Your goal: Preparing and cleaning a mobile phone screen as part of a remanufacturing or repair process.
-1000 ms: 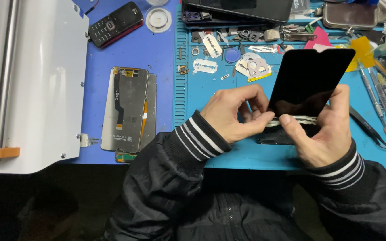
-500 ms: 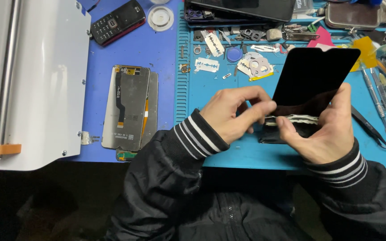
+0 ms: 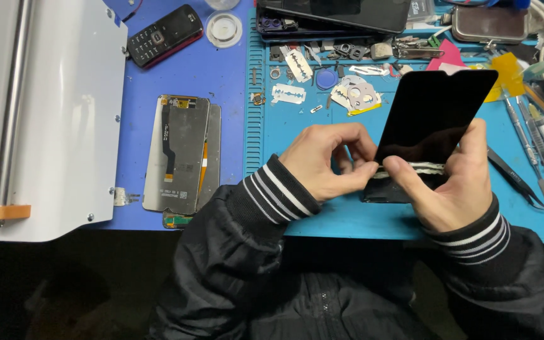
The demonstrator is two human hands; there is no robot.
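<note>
A black phone screen panel [image 3: 437, 116] stands tilted over the teal work mat [image 3: 297, 126], its lower end near me. My right hand [image 3: 451, 179] grips that lower end from the right, thumb across a pale strip [image 3: 418, 168] on the panel. My left hand [image 3: 328, 157] pinches the same end from the left, fingertips touching the strip beside my right thumb. A second phone screen panel [image 3: 184, 154] lies back side up on the blue table to the left, with a flex cable showing.
A white machine [image 3: 39, 113] fills the left side. A black keypad phone [image 3: 164, 34] and a round lid [image 3: 224, 29] lie at the back. Razor blades [image 3: 288, 94], small metal parts and a dark tray sit on the mat; tweezers [image 3: 514, 176] and tools lie at right.
The panel and both hands have stayed nearly in place; my fingers have shifted slightly along the pale strip.
</note>
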